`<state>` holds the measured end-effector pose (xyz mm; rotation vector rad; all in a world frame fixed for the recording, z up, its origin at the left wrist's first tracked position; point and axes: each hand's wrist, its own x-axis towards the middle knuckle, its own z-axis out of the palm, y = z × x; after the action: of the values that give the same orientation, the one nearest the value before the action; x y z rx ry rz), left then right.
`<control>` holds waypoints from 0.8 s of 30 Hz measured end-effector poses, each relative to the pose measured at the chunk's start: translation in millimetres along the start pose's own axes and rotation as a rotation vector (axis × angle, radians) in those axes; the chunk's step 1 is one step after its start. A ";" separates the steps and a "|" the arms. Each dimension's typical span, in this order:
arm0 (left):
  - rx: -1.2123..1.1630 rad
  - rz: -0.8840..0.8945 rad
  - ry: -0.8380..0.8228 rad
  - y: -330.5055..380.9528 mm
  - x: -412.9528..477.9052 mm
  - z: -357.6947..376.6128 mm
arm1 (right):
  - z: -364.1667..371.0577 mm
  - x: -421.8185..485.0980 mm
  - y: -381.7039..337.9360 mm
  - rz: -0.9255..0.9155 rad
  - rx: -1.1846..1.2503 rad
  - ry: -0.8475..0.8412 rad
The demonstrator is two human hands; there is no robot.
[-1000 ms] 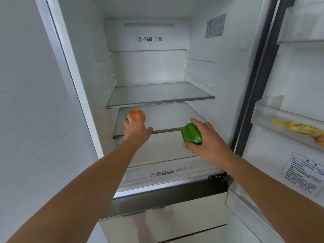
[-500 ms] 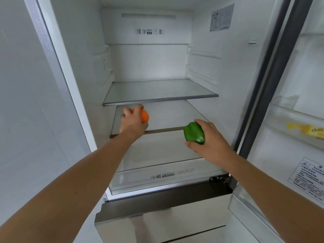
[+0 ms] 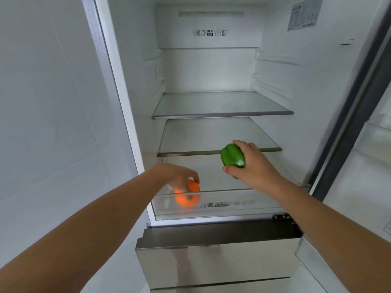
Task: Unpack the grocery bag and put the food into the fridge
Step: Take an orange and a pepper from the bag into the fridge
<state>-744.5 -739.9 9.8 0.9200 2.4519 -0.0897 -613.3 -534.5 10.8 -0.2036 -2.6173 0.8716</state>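
1. Just left of centre and low in the frame, the left hand [image 3: 179, 177] curls its fingers down round an orange fruit [image 3: 193, 187], which sits at the front lip of the clear drawer [image 3: 264, 206].
2. Right of centre, the right hand [image 3: 256, 169] wraps its thumb and fingers round a green pepper [image 3: 232, 158] in front of the lower shelf [image 3: 211, 136].
3. The drawer front reads "冷藏 FRESH"; the fridge [image 3: 211, 70] back panel at top centre reads "DEO".
4. The sticker [image 3: 304, 13] at the upper right is too small to read.

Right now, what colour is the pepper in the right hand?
Green: the bell pepper shows best in the head view, gripped by the right hand.
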 end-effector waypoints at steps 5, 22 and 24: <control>0.137 -0.058 -0.071 -9.5 8.4 13.2 | 2.5 4.6 1.9 0.017 -0.037 -0.110; 0.075 0.026 0.274 -15.4 -9.4 5.0 | 71.6 55.3 -22.7 0.070 -0.408 -0.758; 0.037 0.034 0.273 -15.3 -16.2 4.0 | 81.3 59.6 -24.8 0.056 -0.472 -0.834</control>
<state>-742.1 -762.2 12.6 1.0493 2.6904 0.0024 -700.4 -584.0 -16.3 -0.0272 -3.5915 0.3615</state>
